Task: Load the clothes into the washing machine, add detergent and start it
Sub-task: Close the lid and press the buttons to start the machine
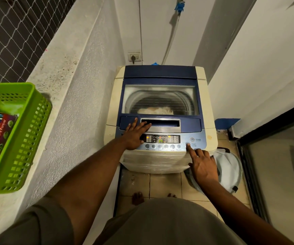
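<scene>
While the left hand (136, 134) rests flat, empty, the right hand's (203, 166) forefinger presses the start button (187, 144).

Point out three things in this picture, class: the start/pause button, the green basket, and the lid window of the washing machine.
start/pause button (187, 144), head view, its round face under the right forefinger's tip.
green basket (29, 138), head view, its perforated side wall.
lid window (160, 93), head view, the middle of the glass pane.

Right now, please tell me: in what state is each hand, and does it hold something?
Left hand: open, flat on the washing machine, holding nothing.
Right hand: forefinger on the start/pause button, other fingers curled, holding nothing.
</scene>
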